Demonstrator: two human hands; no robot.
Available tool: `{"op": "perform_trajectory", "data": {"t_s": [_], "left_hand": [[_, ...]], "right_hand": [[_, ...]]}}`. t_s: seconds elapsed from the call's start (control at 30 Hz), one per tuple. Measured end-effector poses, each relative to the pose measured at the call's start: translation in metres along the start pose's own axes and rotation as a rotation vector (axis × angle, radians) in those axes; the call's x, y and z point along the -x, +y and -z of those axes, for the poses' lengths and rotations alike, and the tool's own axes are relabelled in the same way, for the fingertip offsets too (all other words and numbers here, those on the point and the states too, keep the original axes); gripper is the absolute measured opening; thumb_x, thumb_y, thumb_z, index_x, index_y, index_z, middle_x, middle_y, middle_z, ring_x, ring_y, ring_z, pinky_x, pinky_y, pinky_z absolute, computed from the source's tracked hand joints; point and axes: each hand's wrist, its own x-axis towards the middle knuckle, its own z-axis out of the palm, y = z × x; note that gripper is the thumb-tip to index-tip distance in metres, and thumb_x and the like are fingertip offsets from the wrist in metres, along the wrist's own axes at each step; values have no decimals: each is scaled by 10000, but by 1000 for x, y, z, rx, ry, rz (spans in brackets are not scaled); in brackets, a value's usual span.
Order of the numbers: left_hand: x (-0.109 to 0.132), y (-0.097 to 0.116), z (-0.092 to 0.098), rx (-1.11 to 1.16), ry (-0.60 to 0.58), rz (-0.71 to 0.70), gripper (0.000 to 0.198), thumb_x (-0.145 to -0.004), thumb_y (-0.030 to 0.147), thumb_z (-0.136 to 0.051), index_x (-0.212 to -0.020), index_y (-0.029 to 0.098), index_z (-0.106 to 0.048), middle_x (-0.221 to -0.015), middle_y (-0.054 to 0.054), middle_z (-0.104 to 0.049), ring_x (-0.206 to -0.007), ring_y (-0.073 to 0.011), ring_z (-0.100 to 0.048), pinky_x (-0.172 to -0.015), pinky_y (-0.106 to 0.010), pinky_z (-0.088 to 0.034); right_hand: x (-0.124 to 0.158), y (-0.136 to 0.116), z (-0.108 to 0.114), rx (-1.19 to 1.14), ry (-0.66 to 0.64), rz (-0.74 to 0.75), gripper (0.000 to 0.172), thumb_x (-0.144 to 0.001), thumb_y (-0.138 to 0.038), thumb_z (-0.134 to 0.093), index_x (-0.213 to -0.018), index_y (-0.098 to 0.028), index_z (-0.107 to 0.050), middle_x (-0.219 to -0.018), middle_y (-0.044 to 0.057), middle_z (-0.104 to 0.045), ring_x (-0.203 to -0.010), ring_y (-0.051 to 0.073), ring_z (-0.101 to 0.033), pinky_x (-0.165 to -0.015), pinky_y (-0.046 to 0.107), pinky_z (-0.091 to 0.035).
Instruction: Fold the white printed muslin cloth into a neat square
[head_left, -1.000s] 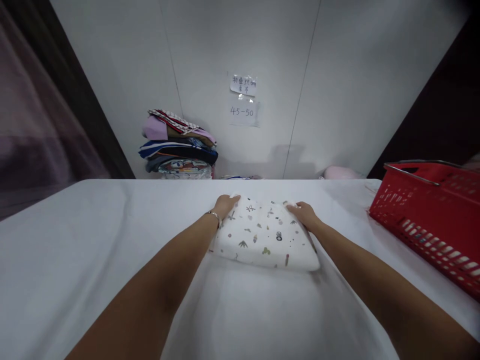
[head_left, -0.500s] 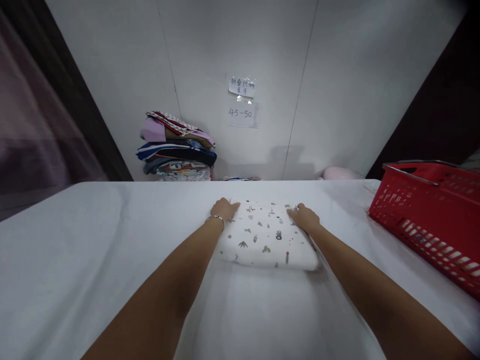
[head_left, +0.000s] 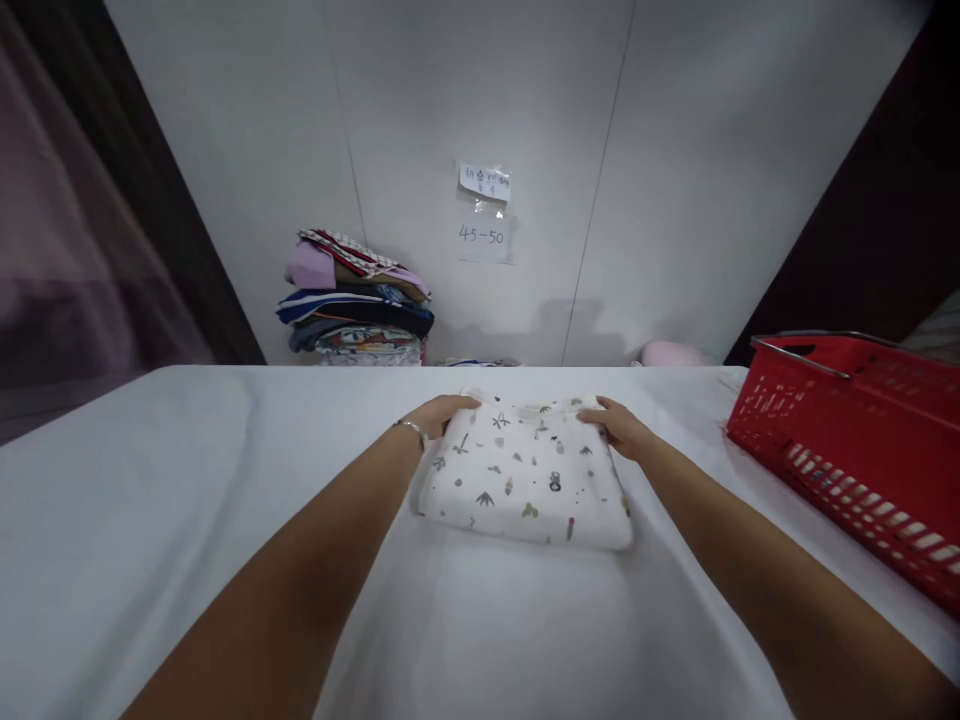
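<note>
A folded white cloth [head_left: 517, 480] with a small scattered print of plants and figures lies in front of me on the white-covered table. My left hand [head_left: 444, 412], with a bracelet at the wrist, grips its far left corner, thumb on top and fingers underneath. At the far right corner my right hand [head_left: 616, 424] pinches the cloth the same way. Between the hands the far edge sags a little and looks slightly lifted. The fingers under the cloth are hidden.
A red plastic basket [head_left: 870, 430] with a metal handle stands on the right of the white table [head_left: 187, 520]. Behind the far edge is a stack of folded fabrics [head_left: 360, 300]. Paper notes [head_left: 486, 238] hang on the wall. A pink object [head_left: 671, 354] shows at the back right.
Both hands have closed on the cloth's far corners, where they lay at its sides before. The far edge has risen slightly, and the view has tilted up a little.
</note>
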Motion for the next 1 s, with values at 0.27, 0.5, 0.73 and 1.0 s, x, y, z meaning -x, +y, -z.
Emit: {"op": "perform_trajectory", "data": {"t_s": [0.27,0.5,0.73,1.0], "left_hand": [[123,31,25,-34,-23,-515,550,-585,252,-662,-1108,164,-514,-1074,-91,-613,-961,-225,-588,-799,-316,-482],[294,-77,39,-699,-32,-970,659,-725,256,-573,-1334,304,-325,-1127,-56,-571,-1014,-238,-539,-874,-366,-445],[367,-207,4,-1007,-129,-1112,748,-739,-24,-339,-1375,344,-202,-1078,-13,-613,-982,-168,-550,-997,-429,-364],[381,-219,-6,-1168,69,-1052,736,-644,-33,-387,-1331,225,-340,-1156,-55,-564,-1092,-190,-482,-1019,-449,-325]], "right_hand": [[94,-54,24,-84,-118,250,883,-632,-215,-708,-1389,-267,-256,-1171,103,-559,-1018,235,-576,-850,356,-479],[280,2,50,319,-164,599,835,-729,-297,-659,-1409,-335,-176,-1209,85,-536,-1065,267,-544,-891,398,-459],[385,110,31,742,-258,972,682,-810,-110,-490,-1404,-316,-226,-1147,81,-588,-1122,273,-506,-968,507,-389],[399,114,29,888,-184,1139,619,-812,-54,-436,-1390,-189,-258,-1275,149,-495,-1205,275,-432,-948,535,-397]]}}
